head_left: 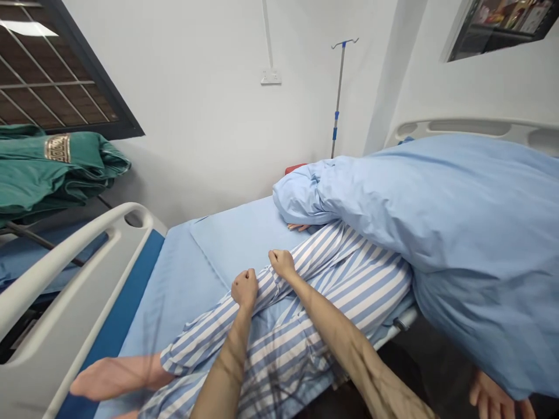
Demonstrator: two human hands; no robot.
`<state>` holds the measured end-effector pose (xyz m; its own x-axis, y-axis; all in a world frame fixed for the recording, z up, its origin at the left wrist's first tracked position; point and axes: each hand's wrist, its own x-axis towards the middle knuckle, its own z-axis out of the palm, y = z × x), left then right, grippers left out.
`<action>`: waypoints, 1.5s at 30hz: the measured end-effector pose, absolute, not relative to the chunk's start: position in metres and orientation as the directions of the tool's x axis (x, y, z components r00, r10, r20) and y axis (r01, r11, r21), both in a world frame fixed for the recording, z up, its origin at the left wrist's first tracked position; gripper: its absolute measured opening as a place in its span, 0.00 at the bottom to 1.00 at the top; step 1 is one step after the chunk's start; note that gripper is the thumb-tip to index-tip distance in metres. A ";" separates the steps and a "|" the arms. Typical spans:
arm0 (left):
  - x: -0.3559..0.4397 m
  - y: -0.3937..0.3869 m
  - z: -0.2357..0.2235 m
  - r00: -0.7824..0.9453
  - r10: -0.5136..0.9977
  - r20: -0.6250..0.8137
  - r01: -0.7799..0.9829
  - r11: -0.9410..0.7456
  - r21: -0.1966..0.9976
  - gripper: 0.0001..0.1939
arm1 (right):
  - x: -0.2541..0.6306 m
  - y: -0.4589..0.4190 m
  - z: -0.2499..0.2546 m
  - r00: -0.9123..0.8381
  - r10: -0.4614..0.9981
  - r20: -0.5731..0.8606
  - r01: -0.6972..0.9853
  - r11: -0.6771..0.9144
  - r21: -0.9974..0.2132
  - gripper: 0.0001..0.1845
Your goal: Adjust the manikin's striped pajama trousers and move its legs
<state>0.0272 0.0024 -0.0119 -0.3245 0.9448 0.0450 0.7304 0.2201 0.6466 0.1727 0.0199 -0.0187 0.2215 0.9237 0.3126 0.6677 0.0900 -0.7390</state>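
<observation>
My left hand [245, 288] is closed in a fist, thumb side up, at the far striped trouser leg [227, 311] of a figure lying on the bed. Closer to the knee, my right hand [282, 263] is also a fist, against the same leg. Nothing shows inside either fist, and their undersides are hidden. The trousers [371, 279] are blue and white. A bare foot [100, 378] sticks out at the lower left. A blue quilt [437, 203] covers the upper body.
The bed's end board [87, 291] stands at the left, the other board [480, 125] at upper right. Beyond the bed rises an IV pole [339, 87]. Green folded cloth [56, 169] lies at far left. Fingers [299, 227] and another hand [495, 396] show below the quilt's edges.
</observation>
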 end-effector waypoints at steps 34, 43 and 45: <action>0.110 0.031 -0.008 -0.217 0.972 0.087 0.656 0.080 0.750 0.13 | 0.256 0.037 -0.005 0.323 0.915 0.242 0.327 0.132 -0.936 0.24; 0.174 0.046 -0.005 -0.123 0.983 0.135 0.662 -0.020 0.749 0.15 | 0.256 0.044 -0.013 0.361 0.888 0.283 0.295 0.179 -0.938 0.24; 0.176 0.043 -0.005 -0.067 0.992 0.108 0.728 -0.025 0.685 0.16 | 0.254 0.043 -0.012 0.349 0.899 0.264 0.310 0.155 -0.938 0.24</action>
